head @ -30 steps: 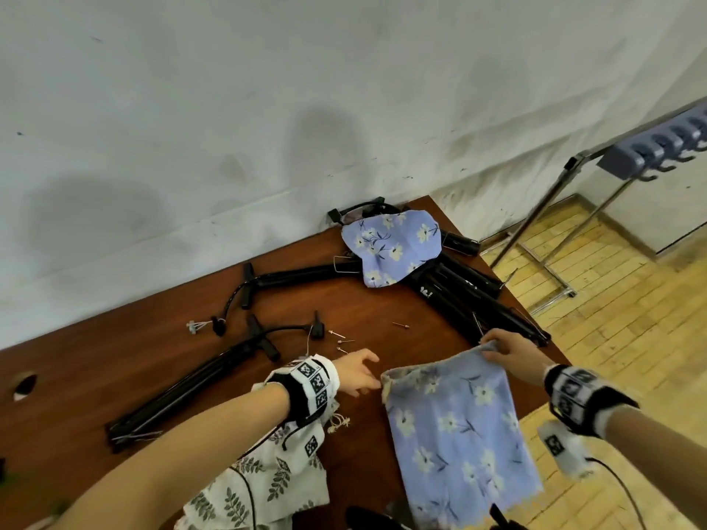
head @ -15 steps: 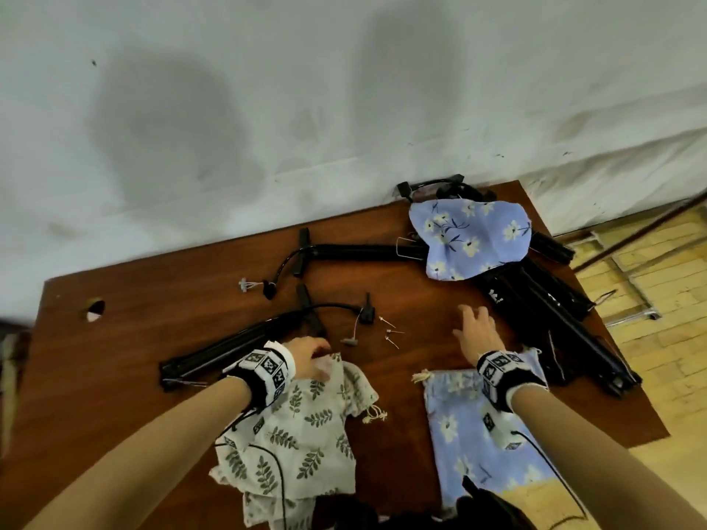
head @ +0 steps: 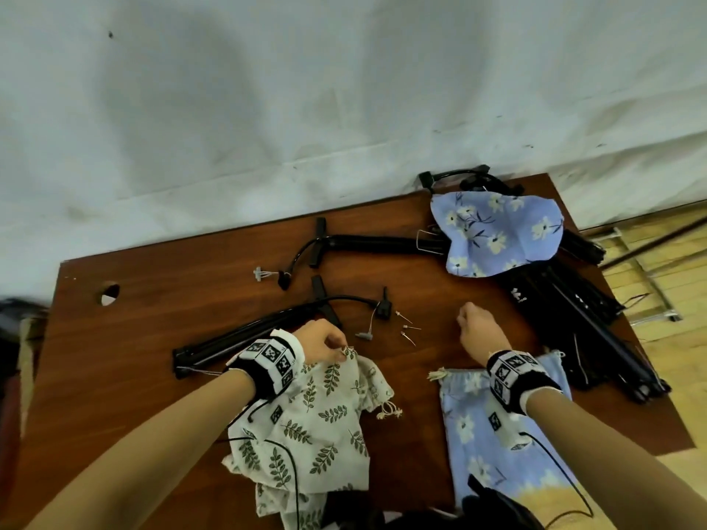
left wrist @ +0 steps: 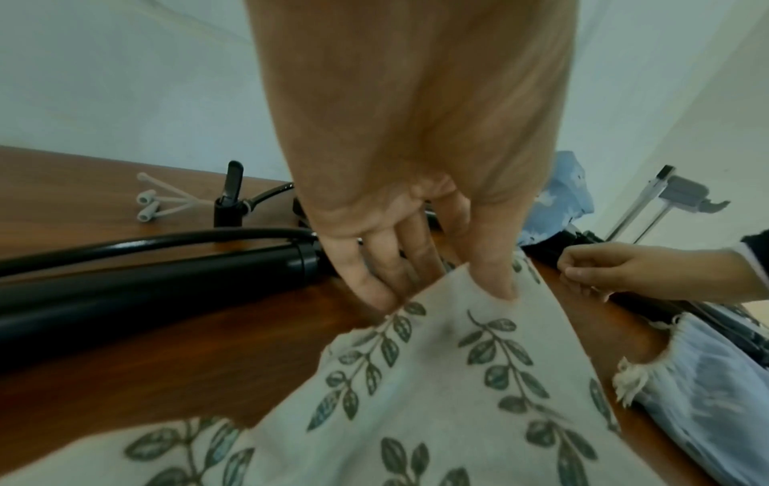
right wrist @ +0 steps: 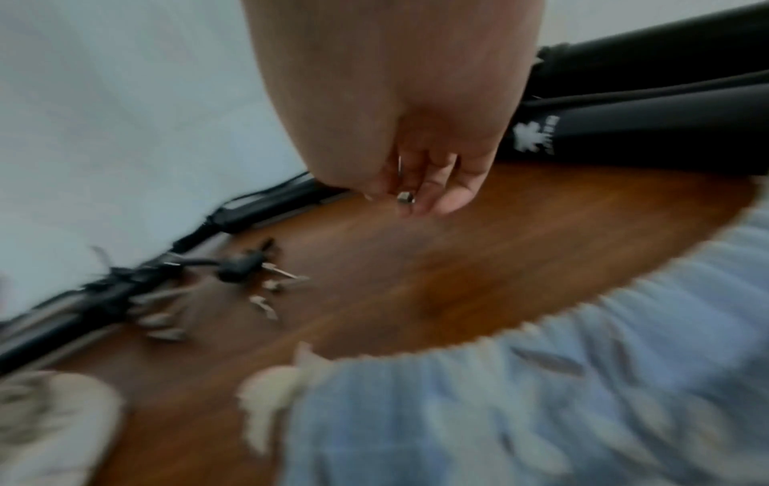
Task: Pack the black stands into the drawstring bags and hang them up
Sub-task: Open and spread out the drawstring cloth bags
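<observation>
left hand [head: 323, 340] pinching the leaf-print bag [head: 306, 415], nothing packed yet

right hand's [head: 478, 330] grip curls round a small metal piece [right wrist: 404, 197]; black stands [head: 566, 315] lie loose on the worktop [head: 153, 300], frame center and right; bagging and hanging remain.

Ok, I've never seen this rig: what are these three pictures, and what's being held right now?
No machine here: the grips are a person's two bare hands, with a camera on each wrist and one on the head. The wide picture is the head view, looking down on the table. The other two look along each hand's fingers. On the table lie black stands, a leaf bag, two blue bags and loose pins. The left grip pinches the leaf bag's top edge. The right grip, fingers curled, seems to pinch a small pin above the wood; that view is blurred.
</observation>
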Tool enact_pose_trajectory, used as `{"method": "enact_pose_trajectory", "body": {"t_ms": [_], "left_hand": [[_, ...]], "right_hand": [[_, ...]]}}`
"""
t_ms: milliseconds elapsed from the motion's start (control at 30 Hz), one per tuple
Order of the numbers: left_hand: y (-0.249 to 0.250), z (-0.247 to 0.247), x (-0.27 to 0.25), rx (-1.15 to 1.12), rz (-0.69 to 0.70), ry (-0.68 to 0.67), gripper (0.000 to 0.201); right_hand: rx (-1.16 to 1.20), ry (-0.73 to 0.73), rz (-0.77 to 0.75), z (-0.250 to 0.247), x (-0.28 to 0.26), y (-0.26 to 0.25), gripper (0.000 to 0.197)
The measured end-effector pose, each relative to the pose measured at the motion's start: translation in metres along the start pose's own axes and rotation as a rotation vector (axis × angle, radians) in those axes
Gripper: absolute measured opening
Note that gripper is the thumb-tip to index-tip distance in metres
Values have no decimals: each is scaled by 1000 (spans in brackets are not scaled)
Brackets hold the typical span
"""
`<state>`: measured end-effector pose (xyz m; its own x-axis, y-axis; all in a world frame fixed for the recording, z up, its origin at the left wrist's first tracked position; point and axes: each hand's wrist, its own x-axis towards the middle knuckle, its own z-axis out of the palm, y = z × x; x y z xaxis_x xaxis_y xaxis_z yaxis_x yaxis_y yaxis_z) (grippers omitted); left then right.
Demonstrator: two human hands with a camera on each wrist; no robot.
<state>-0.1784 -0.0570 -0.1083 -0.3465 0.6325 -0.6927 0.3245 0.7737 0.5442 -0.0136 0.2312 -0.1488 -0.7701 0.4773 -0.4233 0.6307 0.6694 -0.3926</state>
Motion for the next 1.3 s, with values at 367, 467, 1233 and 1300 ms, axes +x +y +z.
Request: {"method": "enact_pose_trajectory", "body": {"t_ms": [367, 467, 1233, 1300], "left_hand": [[57, -22, -30, -56, 201, 10, 14], [76, -24, -42, -42, 238, 32, 6], [109, -28, -137, -596, 79, -298, 39], [133, -21, -138, -623, 45, -338, 42]], "right_hand": [[512, -618, -418, -37, -74, -140, 10], [452, -514, -460, -40, -83, -145, 11], [654, -57, 40, -157, -140, 7, 15], [361, -29, -9, -152, -146, 5, 17]]}}
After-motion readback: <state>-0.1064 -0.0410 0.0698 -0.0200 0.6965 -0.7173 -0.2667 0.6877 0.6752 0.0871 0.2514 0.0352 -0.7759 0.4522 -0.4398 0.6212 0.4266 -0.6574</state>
